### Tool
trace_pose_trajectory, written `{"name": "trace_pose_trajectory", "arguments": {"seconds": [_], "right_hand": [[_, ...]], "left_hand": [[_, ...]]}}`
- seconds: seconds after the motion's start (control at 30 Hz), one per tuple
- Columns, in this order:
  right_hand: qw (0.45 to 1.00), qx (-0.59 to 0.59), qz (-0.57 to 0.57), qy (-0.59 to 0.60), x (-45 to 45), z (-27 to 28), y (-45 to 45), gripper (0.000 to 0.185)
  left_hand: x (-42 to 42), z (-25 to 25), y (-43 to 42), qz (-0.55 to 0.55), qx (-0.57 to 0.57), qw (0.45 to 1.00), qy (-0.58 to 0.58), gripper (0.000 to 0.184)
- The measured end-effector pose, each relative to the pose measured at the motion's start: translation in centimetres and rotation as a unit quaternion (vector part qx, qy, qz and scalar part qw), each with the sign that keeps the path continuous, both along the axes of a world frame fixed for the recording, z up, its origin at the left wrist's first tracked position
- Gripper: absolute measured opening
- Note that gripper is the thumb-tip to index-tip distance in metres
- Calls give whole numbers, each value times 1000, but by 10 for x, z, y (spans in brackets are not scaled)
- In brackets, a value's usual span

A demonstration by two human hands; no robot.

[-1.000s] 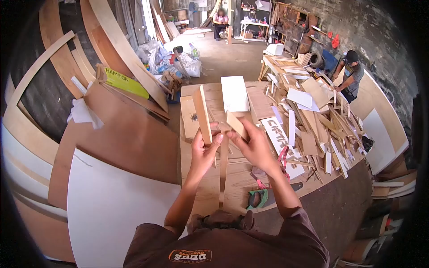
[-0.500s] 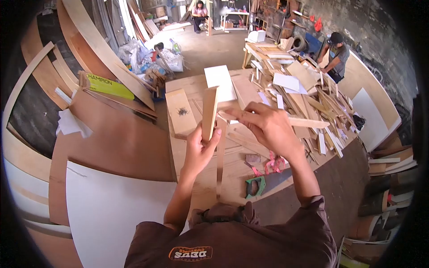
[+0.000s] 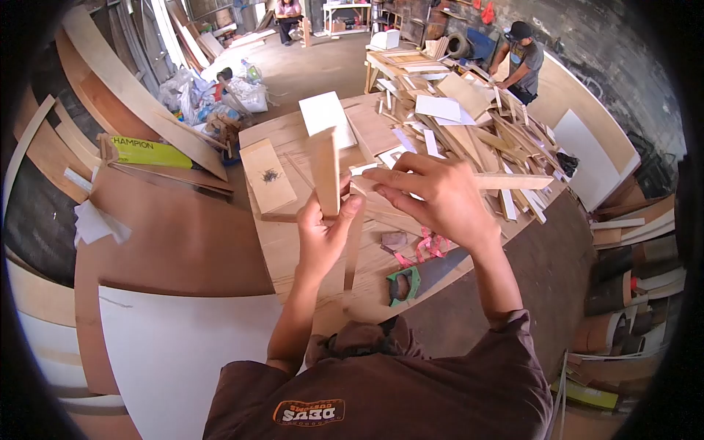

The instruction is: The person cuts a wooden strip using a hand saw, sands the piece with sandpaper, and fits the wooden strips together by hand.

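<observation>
My left hand (image 3: 328, 224) grips a flat wooden piece (image 3: 325, 172), which stands upright above the workbench (image 3: 293, 271). To its right, my right hand (image 3: 440, 198) holds a wooden strip (image 3: 517, 182) that passes behind the hand and sticks out to the right. Its left end is near the piece in my left hand; whether they touch is unclear. Below the hands, a narrow strip (image 3: 353, 257) runs toward my body. On the bench lie a wooden block with dark nails or screws (image 3: 268, 176), a white board (image 3: 326, 121) and a green-handled saw (image 3: 403, 286).
Wood offcuts (image 3: 469, 139) are piled on the right of the bench. Pink ribbon (image 3: 431, 246) lies near the saw. A co-worker (image 3: 521, 62) stands beyond the pile; another person (image 3: 287, 18) sits at the back. A large white panel (image 3: 191, 359) is at the lower left.
The view has shifted, so the bench appears further left. My right hand has turned over, and the strip it holds now points right. My left hand still grips its piece.
</observation>
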State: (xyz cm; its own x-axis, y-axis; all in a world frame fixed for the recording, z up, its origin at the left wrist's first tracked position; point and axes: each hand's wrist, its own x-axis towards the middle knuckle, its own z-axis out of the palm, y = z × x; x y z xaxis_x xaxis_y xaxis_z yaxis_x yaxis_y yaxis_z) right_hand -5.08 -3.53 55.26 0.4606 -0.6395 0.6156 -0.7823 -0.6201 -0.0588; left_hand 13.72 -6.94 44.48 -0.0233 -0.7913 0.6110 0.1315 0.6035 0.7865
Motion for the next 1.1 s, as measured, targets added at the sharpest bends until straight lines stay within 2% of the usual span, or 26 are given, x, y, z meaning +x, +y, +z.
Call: {"name": "trace_pose_trajectory", "arguments": {"seconds": [0.1, 0.4, 0.57, 0.63, 0.83, 1.03, 1.1], "right_hand": [[1000, -11, -11, 1, -4, 0, 7, 32], [999, -4, -52, 15, -18, 1, 23, 31], [998, -9, -52, 18, -22, 1, 27, 31], [999, -11, -47, 4, -23, -1, 28, 25], [998, 1, -55, -4, -19, -2, 32, 27], [998, 4, -58, -19, -21, -7, 32, 30], [998, 3, -57, -21, -21, -8, 32, 32]], "left_hand": [[-9, 5, 5, -31, 37, 997, 59, 37], [-26, 1, 10, -92, 60, 992, 69, 37], [-30, -2, 10, -94, 66, 991, 67, 34], [-30, -2, 10, -99, 68, 990, 67, 33], [-35, -3, 13, -68, 55, 993, 76, 29], [-32, 2, 10, -53, 25, 998, 30, 27], [-29, 8, 11, -90, 51, 995, -1, 31]]}}
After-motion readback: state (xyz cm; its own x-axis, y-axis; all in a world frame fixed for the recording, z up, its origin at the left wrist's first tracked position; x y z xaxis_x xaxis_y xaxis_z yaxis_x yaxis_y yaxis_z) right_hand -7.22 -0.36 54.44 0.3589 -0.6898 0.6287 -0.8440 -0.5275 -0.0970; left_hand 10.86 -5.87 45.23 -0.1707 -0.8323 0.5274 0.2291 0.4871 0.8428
